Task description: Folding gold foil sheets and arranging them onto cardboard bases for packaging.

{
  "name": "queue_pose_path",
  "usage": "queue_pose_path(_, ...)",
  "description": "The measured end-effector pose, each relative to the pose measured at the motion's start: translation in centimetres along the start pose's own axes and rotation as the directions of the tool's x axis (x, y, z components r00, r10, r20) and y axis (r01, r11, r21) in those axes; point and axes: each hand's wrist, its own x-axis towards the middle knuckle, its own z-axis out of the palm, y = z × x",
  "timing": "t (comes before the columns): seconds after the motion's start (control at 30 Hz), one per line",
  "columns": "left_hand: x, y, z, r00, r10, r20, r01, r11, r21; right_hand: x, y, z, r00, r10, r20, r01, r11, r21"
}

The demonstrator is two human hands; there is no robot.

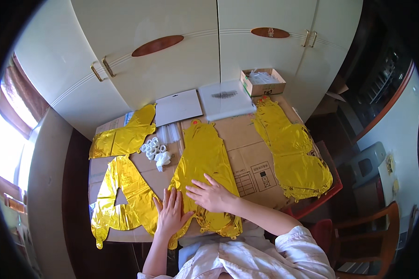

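Observation:
In front of me a flat gold foil balloon (201, 153), broad at its near end and narrower at the far end, lies on cardboard. My right hand (212, 194) rests flat on its middle, fingers spread. My left hand (170, 215) presses down by its left edge, fingers stretched out; nothing is held in either. Left of that hand lies an A-shaped gold foil balloon (137, 200) with a hole through it. Beyond it is a bent gold foil balloon (121, 139). At the right lies another gold foil balloon (288, 151) with a rounded, notched outline.
White ring-like rolls (152, 148), crumpled white material (163, 160) and clear strips (168, 133) sit between the balloons. Behind are a pale board (179, 108), clear plastic packaging (227, 109) and an open box (269, 89). Cabinets (172, 65) border the back; a wooden chair (372, 246) stands right.

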Motion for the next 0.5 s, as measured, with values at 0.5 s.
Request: queue_pose_path(0.5,-0.7,0.8,-0.2,1.0,0.018,0.017,-0.018,1.0,-0.008,-2.7,1.9,0.5,0.999,-0.029,0.028,0.031,0.995,-0.097)
